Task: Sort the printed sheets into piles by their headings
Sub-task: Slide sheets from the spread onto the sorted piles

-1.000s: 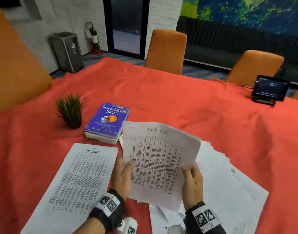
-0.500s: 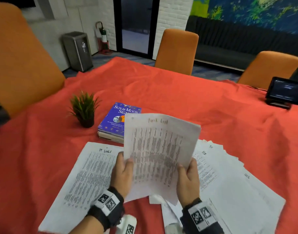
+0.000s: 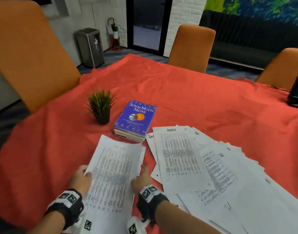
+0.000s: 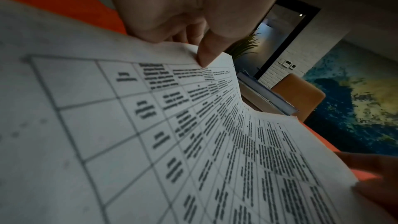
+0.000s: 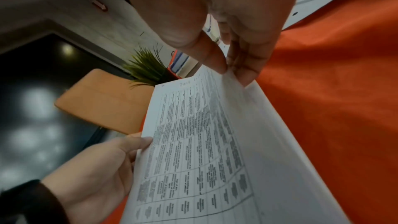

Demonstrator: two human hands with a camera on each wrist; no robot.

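Note:
A printed table sheet (image 3: 111, 176) with a faint handwritten "Task List" heading lies low and nearly flat at the near left. My left hand (image 3: 84, 173) pinches its left edge, thumb (image 4: 206, 54) on top. My right hand (image 3: 141, 173) pinches its right edge between thumb and fingers (image 5: 226, 69). A sliver of another sheet (image 3: 143, 154) shows under its right side. To the right lies a fanned heap of sheets; the top one (image 3: 178, 157) is headed "ADMIN" and others (image 3: 217, 168) read "HR".
A blue book (image 3: 136, 119) and a small potted plant (image 3: 101, 107) stand just beyond the sheets on the red tablecloth (image 3: 195, 98). A dark tablet (image 3: 296, 93) sits at the right edge. Orange chairs (image 3: 192, 48) ring the table.
Both hands have carried the Task List sheet down and to the left, from upright in front of me to nearly flat over the IT Logs sheet. The ADMIN sheet is now uncovered.

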